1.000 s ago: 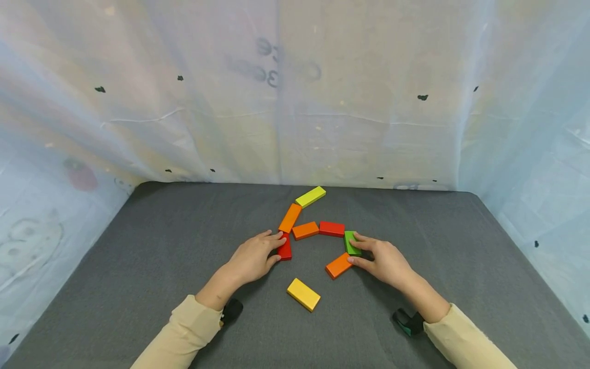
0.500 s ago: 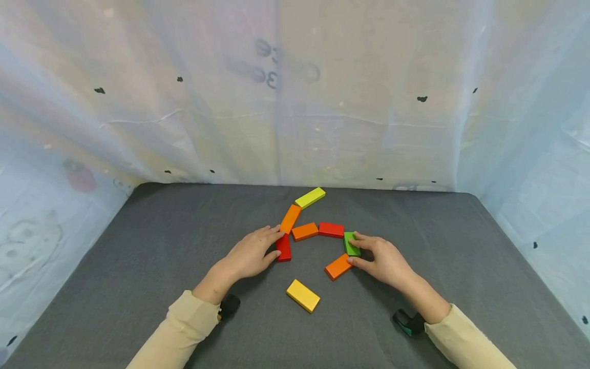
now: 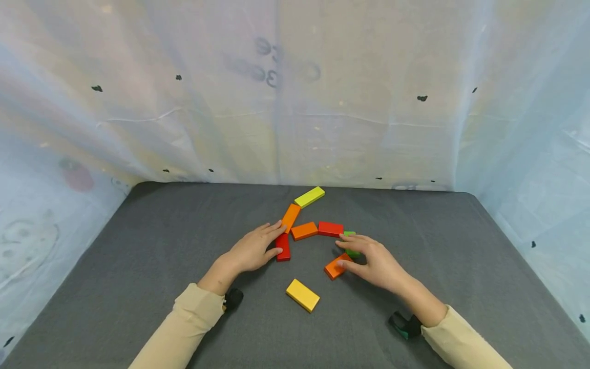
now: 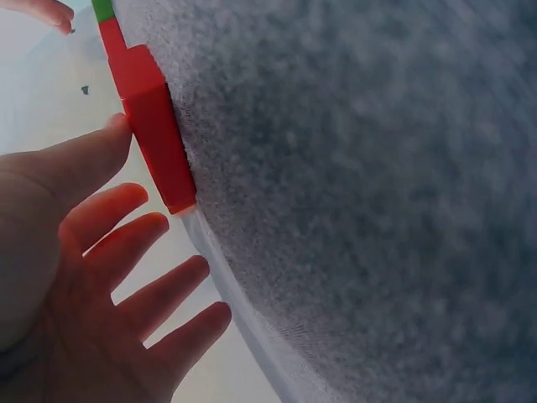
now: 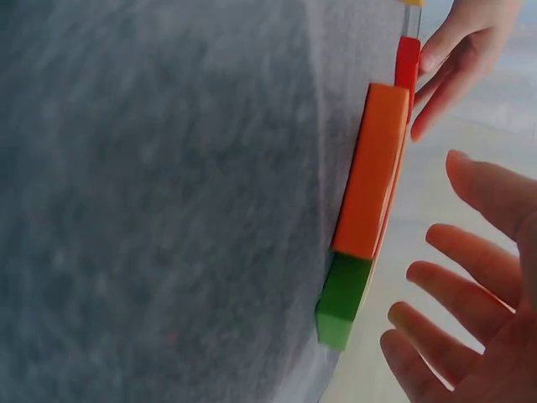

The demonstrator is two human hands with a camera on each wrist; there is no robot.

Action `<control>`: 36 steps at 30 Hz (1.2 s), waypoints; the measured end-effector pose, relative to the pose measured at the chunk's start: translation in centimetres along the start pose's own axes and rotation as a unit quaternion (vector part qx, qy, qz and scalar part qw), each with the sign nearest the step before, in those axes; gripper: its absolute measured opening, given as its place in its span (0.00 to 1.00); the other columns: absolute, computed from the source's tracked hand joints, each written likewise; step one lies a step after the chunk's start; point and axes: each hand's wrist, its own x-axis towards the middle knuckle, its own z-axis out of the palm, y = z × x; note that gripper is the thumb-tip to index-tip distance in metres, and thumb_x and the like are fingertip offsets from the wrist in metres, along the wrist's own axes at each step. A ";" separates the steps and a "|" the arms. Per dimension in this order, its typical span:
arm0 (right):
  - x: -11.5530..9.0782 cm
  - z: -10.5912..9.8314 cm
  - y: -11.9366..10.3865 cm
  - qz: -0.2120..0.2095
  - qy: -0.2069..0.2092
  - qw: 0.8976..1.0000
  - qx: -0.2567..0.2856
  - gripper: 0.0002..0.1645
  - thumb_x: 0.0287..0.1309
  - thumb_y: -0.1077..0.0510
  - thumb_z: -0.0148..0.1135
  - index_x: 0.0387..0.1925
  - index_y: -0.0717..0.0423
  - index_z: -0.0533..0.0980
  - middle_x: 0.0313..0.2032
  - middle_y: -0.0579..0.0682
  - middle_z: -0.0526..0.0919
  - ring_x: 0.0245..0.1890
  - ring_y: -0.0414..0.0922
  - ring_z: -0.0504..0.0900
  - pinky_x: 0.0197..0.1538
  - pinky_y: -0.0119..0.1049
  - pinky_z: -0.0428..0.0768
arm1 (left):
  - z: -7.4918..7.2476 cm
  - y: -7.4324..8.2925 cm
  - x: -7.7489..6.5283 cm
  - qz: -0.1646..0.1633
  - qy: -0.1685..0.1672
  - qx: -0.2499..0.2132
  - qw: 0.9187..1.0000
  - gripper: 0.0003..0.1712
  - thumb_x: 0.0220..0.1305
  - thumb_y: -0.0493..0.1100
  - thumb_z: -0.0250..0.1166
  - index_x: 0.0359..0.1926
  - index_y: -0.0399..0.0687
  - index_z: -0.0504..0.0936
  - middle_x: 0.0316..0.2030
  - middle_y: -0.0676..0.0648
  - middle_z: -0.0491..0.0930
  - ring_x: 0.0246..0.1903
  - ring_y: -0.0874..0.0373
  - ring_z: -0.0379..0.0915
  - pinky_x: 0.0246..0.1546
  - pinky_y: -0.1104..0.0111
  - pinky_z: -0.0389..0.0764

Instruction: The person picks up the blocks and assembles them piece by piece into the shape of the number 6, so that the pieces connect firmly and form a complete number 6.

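With its fingers fairly straight, my left hand (image 3: 251,252) lies at the left red block (image 3: 283,248). Its thumb tip meets the red block's upper edge in the left wrist view, and its index finger reaches the upper orange block (image 3: 291,215). My right hand (image 3: 375,262) has its fingers spread, holding nothing. It overlaps the green block (image 3: 353,253) and the lower orange block (image 3: 334,267) in the head view; the right wrist view shows its fingertips apart from both. A middle orange block (image 3: 304,231) and a second red block (image 3: 330,229) continue the curved row.
A lime-yellow block (image 3: 310,197) touches the row's far end near the back of the dark grey tabletop (image 3: 161,246). Closer to me a golden-yellow block (image 3: 302,295) lies by itself. Pale plastic sheeting (image 3: 369,102) hangs behind and along both sides.
My right hand has let go of the green block and shifted left and up over the orange one. The left fingers have moved from the red block up toward the upper orange block.
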 end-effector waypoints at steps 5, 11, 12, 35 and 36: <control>0.0 0.2 -0.8 -0.025 -0.038 0.998 0.036 0.29 0.57 0.49 0.67 0.59 0.54 0.76 0.63 0.53 0.74 0.65 0.53 0.70 0.63 0.57 0.71 | 0.1 0.1 0.0 0.002 -0.007 -0.010 1.000 0.32 0.69 0.46 0.58 0.70 0.43 0.64 0.73 0.43 0.56 0.71 0.40 0.51 0.69 0.47 0.58; 0.3 0.7 -1.8 -0.078 -0.091 0.990 0.070 0.29 0.58 0.45 0.65 0.58 0.53 0.77 0.62 0.52 0.75 0.65 0.52 0.70 0.62 0.55 0.72 | 0.0 0.3 0.1 -0.003 -0.012 -0.008 1.000 0.31 0.69 0.46 0.58 0.70 0.43 0.64 0.72 0.43 0.56 0.70 0.39 0.53 0.69 0.47 0.58; 0.4 0.8 -1.9 -0.085 -0.096 0.989 0.073 0.29 0.58 0.45 0.65 0.58 0.53 0.77 0.62 0.52 0.75 0.65 0.52 0.70 0.62 0.54 0.72 | 0.0 0.3 0.1 -0.005 -0.013 -0.007 1.000 0.32 0.69 0.47 0.58 0.70 0.43 0.64 0.72 0.43 0.56 0.70 0.40 0.53 0.69 0.47 0.58; 1.1 2.4 -3.9 -0.149 -0.173 0.971 0.074 0.28 0.56 0.47 0.67 0.59 0.46 0.77 0.61 0.46 0.76 0.64 0.48 0.72 0.64 0.51 0.71 | 0.0 0.2 0.0 -0.006 -0.013 -0.009 1.000 0.31 0.70 0.46 0.58 0.71 0.44 0.63 0.73 0.43 0.55 0.70 0.38 0.54 0.68 0.45 0.59; 1.1 2.5 -3.9 -0.148 -0.177 0.970 0.073 0.29 0.56 0.46 0.67 0.60 0.46 0.77 0.61 0.46 0.76 0.64 0.48 0.71 0.64 0.51 0.70 | 0.0 0.2 0.0 -0.005 -0.013 -0.009 1.000 0.31 0.70 0.46 0.58 0.71 0.44 0.63 0.73 0.43 0.55 0.70 0.38 0.54 0.68 0.45 0.59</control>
